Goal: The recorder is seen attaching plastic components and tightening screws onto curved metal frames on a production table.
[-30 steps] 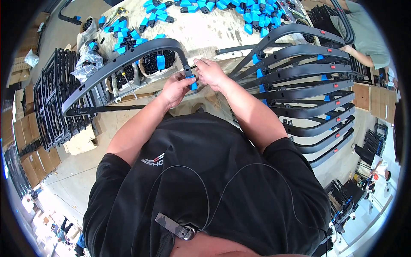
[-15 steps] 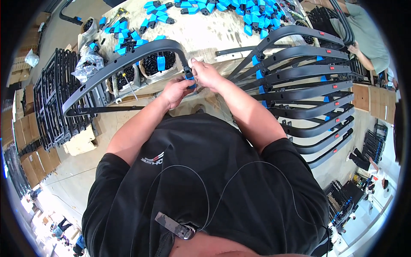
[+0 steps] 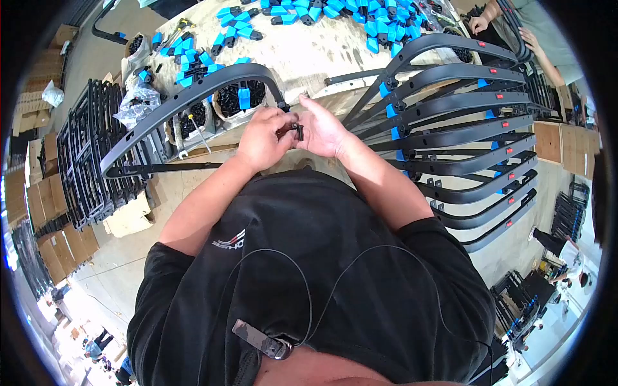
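My left hand [image 3: 265,139] bends its fingers over the palm of my right hand [image 3: 324,132]. Between them are small black screw-like parts [image 3: 299,132]; the left fingertips pinch at them and the right palm cups them. The right thumb points up and away, while its other fingers are partly hidden. Just beyond the hands ends a curved black tubular frame [image 3: 212,78], which arches to the left and rests partly over the table edge. Neither hand visibly grips this frame.
Blue-and-black end pieces [image 3: 386,29] cover the far table [image 3: 302,55]. Bags of small black parts [image 3: 239,96] stand along its near edge beside a screwdriver [image 3: 198,127]. Several curved black frames [image 3: 463,106] are stacked at right, straighter ones [image 3: 90,154] at left. Another person's hand [image 3: 529,40] is at far right.
Both hands have left the frame's end and blue piece and come together slightly nearer me. The right hand has turned palm up, showing the small black parts. The other person's second hand has appeared.
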Action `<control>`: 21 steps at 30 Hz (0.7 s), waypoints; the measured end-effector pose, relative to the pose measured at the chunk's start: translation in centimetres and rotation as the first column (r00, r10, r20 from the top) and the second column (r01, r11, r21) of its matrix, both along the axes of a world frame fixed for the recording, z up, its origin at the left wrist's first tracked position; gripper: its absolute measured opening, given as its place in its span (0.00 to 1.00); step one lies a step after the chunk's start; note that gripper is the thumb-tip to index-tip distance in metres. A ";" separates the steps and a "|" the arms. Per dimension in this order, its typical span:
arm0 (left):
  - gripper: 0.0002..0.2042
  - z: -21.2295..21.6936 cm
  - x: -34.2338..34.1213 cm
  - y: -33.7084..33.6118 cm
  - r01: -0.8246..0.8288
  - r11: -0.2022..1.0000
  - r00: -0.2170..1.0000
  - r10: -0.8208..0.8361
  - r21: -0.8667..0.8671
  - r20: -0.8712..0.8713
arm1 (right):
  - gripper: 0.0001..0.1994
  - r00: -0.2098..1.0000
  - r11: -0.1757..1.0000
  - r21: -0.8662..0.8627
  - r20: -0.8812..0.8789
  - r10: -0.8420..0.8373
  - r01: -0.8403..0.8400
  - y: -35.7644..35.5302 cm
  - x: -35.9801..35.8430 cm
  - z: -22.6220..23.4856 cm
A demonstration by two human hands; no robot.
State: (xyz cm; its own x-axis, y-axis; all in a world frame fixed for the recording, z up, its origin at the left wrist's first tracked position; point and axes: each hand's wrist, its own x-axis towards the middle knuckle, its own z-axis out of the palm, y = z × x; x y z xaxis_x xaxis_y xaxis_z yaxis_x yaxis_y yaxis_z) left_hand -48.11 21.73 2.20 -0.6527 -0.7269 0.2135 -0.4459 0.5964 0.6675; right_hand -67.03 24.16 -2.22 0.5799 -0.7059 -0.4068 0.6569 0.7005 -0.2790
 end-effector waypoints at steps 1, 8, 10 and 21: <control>0.13 -0.2 0.1 0.0 0.001 1.000 1.000 -0.001 0.001 0.000 | 0.35 0.998 0.999 -0.023 -0.055 0.024 -0.025 0.0 0.3 0.8; 0.10 -0.7 0.3 0.1 -0.064 0.994 0.998 0.064 0.091 0.003 | 0.24 0.985 0.998 -0.034 -0.166 -0.056 0.051 0.3 0.3 -0.7; 0.10 -1.2 0.5 0.1 -0.101 0.994 0.993 0.104 0.051 -0.055 | 0.19 0.968 0.997 -0.067 -0.245 -0.052 0.037 0.6 -0.1 -1.3; 0.08 -2.2 1.0 -0.4 -0.141 0.990 0.987 0.138 -0.027 -0.081 | 0.09 0.940 0.999 -0.048 -0.339 -0.040 0.025 0.2 -0.1 -2.2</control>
State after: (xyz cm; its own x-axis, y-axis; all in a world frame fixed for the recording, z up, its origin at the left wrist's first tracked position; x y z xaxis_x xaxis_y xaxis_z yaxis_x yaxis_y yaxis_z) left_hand -47.11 21.34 -0.01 -0.5256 -0.8015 0.2853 -0.4726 0.5539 0.6854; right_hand -67.08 24.33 -4.40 0.3893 -0.7425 -0.5451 0.5401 0.6634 -0.5179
